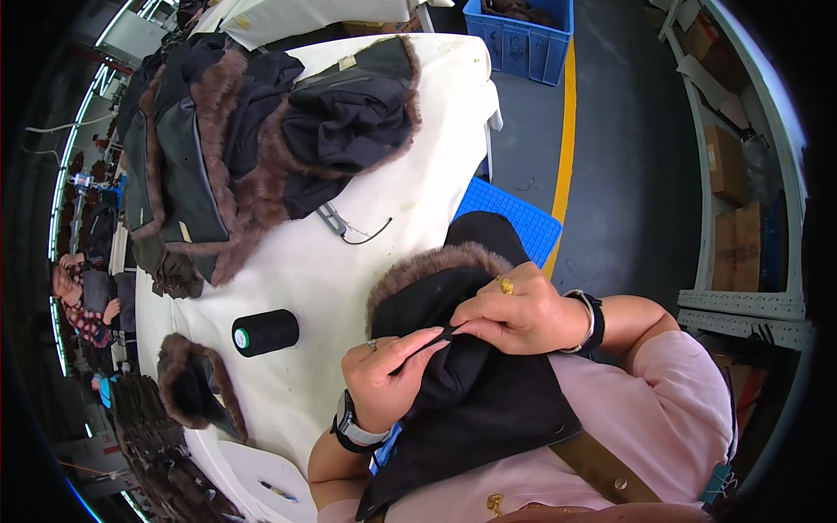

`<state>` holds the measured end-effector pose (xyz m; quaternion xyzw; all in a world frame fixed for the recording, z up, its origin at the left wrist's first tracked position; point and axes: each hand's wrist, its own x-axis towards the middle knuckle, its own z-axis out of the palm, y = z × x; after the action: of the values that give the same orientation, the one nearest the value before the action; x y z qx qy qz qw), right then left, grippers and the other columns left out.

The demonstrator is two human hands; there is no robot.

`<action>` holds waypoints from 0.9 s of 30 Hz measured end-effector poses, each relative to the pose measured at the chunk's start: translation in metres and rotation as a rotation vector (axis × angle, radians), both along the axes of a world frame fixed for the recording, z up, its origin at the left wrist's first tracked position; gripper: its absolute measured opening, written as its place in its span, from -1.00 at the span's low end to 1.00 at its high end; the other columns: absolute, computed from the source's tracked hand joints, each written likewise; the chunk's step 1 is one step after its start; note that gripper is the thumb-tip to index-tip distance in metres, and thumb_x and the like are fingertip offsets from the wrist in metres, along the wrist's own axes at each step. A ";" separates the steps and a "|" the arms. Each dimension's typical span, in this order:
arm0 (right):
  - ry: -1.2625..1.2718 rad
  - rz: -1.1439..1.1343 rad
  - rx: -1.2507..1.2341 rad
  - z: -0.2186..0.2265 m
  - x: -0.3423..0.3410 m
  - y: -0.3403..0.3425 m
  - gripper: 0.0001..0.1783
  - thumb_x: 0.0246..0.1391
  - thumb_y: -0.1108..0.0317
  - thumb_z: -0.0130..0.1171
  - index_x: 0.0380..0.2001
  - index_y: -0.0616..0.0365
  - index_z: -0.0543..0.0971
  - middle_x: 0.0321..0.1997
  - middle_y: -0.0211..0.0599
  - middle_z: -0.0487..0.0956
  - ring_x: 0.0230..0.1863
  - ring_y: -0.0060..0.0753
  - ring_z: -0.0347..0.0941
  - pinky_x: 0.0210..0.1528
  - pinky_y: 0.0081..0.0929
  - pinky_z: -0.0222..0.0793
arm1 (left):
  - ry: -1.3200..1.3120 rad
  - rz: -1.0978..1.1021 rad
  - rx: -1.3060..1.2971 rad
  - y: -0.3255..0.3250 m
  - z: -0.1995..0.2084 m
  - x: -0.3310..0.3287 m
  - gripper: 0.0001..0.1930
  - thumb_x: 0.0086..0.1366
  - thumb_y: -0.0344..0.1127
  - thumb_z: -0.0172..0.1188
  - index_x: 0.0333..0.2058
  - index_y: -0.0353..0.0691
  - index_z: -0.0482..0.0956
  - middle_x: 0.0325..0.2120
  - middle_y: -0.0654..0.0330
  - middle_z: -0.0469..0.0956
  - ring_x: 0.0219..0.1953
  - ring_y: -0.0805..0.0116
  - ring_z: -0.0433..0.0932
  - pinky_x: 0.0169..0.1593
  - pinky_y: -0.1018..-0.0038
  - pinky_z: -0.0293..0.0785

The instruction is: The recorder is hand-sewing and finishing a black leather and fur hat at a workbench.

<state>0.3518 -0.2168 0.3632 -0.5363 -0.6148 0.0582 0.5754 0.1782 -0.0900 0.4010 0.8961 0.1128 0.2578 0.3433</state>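
A black fabric garment piece with brown fur trim lies across my lap and against the near side of the table. My left hand pinches a fold of its cloth between thumb and fingers. Close beside it, my right hand pinches the same fold, the two sets of fingertips almost touching. Whether a needle or thread sits between the fingertips is too small to tell. Left of my hands, a spool of black thread rests on its side. Thread snips lie farther off, beside a dark curved cord.
Fur-trimmed dark garments are heaped on the far part of the white-covered table. A small fur-edged piece and a pen lie at left. Blue crates and shelving with cartons stand right. Another person sits far left.
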 end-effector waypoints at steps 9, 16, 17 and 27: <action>0.020 0.033 0.012 -0.002 -0.001 0.004 -0.85 -0.05 0.46 0.43 -0.39 0.13 0.63 -0.58 -0.37 0.56 -0.62 -0.37 0.52 -0.60 -0.52 0.35 | -0.013 0.046 0.045 0.001 -0.004 -0.004 -0.72 -0.02 -0.56 0.44 -0.28 -0.16 0.74 -0.69 0.22 0.52 -0.71 0.40 0.37 -0.59 0.54 0.25; 0.477 0.358 -0.354 0.010 0.023 -0.007 -0.87 0.04 0.46 0.40 -0.35 0.16 0.63 -0.74 -0.59 0.15 -0.70 -0.74 0.05 -0.57 -0.67 0.09 | -0.048 0.035 0.029 0.001 -0.008 -0.006 -0.70 -0.03 -0.61 0.42 -0.28 -0.16 0.75 -0.74 0.26 0.40 -0.73 0.43 0.27 -0.63 0.52 0.15; 0.561 0.359 -0.417 0.012 0.025 -0.009 -0.85 0.04 0.46 0.39 -0.38 0.16 0.58 -0.72 -0.59 0.06 -0.65 -0.73 0.05 -0.55 -0.55 0.04 | -0.051 0.031 0.025 0.001 -0.007 -0.005 -0.70 -0.03 -0.61 0.42 -0.28 -0.16 0.75 -0.74 0.26 0.40 -0.73 0.43 0.27 -0.63 0.52 0.15; 0.342 0.440 -0.437 0.020 0.030 -0.002 -0.87 0.11 0.51 0.30 -0.24 0.21 0.65 -0.46 -0.32 0.63 -0.58 -0.60 0.43 -0.49 -0.61 0.27 | -0.069 0.006 0.052 0.001 -0.008 -0.004 -0.73 -0.03 -0.56 0.45 -0.29 -0.17 0.75 -0.74 0.27 0.41 -0.74 0.40 0.29 -0.63 0.51 0.18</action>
<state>0.3820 -0.2183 0.3829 -0.4839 -0.5832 0.4000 0.5155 0.1739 -0.0892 0.3932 0.8950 0.0969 0.2923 0.3227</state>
